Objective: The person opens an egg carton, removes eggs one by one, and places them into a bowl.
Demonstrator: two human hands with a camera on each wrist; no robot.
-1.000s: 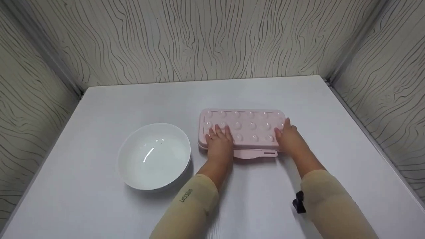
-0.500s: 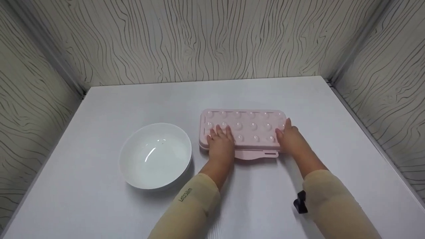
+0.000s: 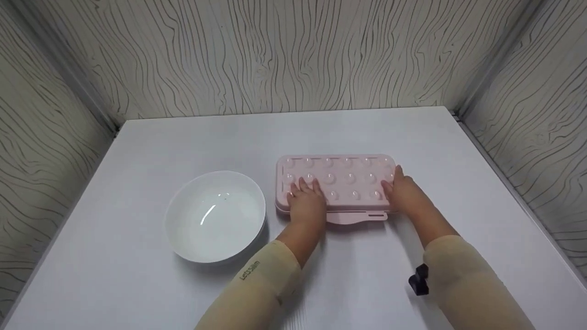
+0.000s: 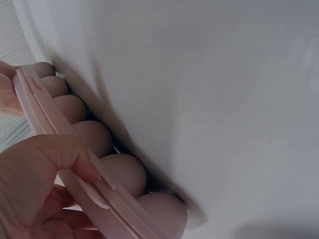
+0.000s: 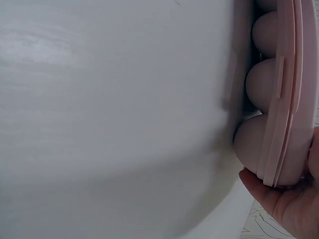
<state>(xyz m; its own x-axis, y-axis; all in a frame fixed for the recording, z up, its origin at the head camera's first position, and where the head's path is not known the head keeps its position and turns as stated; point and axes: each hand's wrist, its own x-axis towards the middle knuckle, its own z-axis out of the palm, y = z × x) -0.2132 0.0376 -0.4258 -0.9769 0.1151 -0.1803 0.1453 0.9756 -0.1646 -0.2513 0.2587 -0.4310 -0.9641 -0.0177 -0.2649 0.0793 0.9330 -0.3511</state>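
A closed pink egg box (image 3: pixel 339 172), with rows of small domes on its lid, lies near the middle of the white table. A latch strip (image 3: pixel 357 217) runs along its front edge. My left hand (image 3: pixel 308 208) has its fingers spread on the front left of the lid. In the left wrist view its thumb (image 4: pixel 75 155) presses the front rim, so the hand pinches the box. My right hand (image 3: pixel 408 192) grips the right end. The right wrist view shows one fingertip low against a rounded cup (image 5: pixel 251 142) of the base. The box's contents are hidden.
A large white bowl (image 3: pixel 215 220) stands left of the box, close to my left forearm; no contents show in it. Wood-patterned panels (image 3: pixel 275 55) rise behind the table and at both sides. A small black piece (image 3: pixel 418 280) sticks out beside my right sleeve.
The egg box has shifted slightly towards me, and both hands have moved with it, keeping their hold. The bowl stays in its place.
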